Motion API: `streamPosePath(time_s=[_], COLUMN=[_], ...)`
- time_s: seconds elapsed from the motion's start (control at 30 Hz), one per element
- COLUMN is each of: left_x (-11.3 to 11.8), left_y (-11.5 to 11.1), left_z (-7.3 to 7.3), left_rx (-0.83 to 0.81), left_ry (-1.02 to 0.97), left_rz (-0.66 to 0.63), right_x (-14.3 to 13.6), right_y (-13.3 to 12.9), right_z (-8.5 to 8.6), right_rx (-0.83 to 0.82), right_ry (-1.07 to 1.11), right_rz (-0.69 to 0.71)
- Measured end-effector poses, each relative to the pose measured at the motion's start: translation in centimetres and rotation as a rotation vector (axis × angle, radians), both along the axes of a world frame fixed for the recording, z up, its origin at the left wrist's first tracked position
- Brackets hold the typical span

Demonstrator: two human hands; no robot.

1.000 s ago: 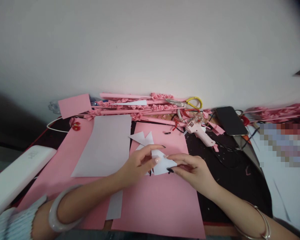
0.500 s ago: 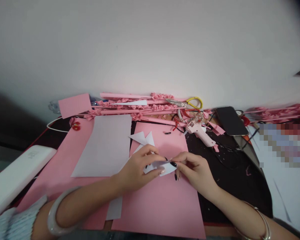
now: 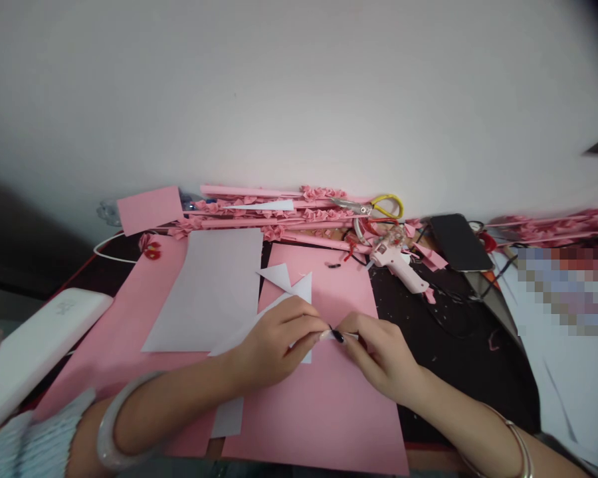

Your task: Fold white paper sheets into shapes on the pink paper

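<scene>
Over the pink sheet (image 3: 323, 411), my left hand (image 3: 284, 338) pinches a small piece of white paper (image 3: 329, 335) between thumb and fingers. My right hand (image 3: 379, 348) pinches the same piece from the other side, and the fingertips of both hands nearly meet. Most of the piece is hidden by the fingers. Behind my left hand lie white paper cutouts (image 3: 278, 275) with pointed ends. A large white sheet (image 3: 219, 285) lies to the left of them.
Scissors (image 3: 363, 207) with yellow handles rest on pink paper flower stems (image 3: 249, 224) by the wall. A pink glue gun (image 3: 401, 265) and a black phone (image 3: 461, 242) lie at back right. A white box-like object (image 3: 44, 352) is at left.
The white piece shows much less between my fingers, and my hands are closer together. My right fingers have curled in. One white cutout behind my left hand has shifted.
</scene>
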State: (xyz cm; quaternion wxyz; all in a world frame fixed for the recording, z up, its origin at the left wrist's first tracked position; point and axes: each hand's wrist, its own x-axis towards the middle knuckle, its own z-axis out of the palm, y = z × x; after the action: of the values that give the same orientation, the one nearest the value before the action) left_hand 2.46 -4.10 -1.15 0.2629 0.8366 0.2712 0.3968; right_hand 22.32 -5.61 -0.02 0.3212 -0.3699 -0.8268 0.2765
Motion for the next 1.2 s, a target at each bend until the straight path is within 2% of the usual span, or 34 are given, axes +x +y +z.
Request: streamPosePath(time_s=[0.13,0.2,0.27,0.33,0.5,0.63,0.77,0.87,1.07,1.13,1.2], left_x=[-0.2,-0.5,-0.7,-0.9,-0.4,0.0,0.0,-0.2,-0.7,-0.6,-0.5], left_y=[0.5,1.0,1.5,1.8,1.3,0.9,0.8,1.0,1.3,1.2,1.1], left_z=[0.0,0.1,0.2,0.5,0.3,-0.1,-0.1,0.0,0.1,0.1,-0.1], left_rx=[-0.006,-0.020,-0.051,-0.073,-0.130,-0.116,-0.074,-0.055,-0.095,-0.108,-0.116], left_ry=[-0.023,-0.052,-0.091,-0.110,-0.031,0.000,0.029,0.004,-0.061,-0.035,-0.019], left_rz=[0.024,0.098,0.225,0.289,0.080,0.041,0.015,0.053,0.266,0.247,0.151], right_x=[0.8,1.5,2.0,2.1,0.7,0.1,0.1,0.7,2.1,1.7,1.1], right_y=[0.2,0.4,0.6,0.8,0.5,0.3,0.5,0.9,2.4,2.4,2.0], right_z=[0.2,0.2,0.2,0.0,-0.2,-0.1,0.1,0.3,0.0,0.0,0.0], right_rx=[0.026,0.022,-0.016,-0.101,-0.333,-0.322,-0.240,-0.289,-0.424,-0.509,-0.595], right_ry=[-0.005,0.038,0.127,0.224,0.257,0.169,0.070,0.078,0.261,0.338,0.367], right_rz=[-0.015,-0.122,-0.267,-0.331,-0.109,-0.020,0.004,-0.006,-0.236,-0.194,-0.111])
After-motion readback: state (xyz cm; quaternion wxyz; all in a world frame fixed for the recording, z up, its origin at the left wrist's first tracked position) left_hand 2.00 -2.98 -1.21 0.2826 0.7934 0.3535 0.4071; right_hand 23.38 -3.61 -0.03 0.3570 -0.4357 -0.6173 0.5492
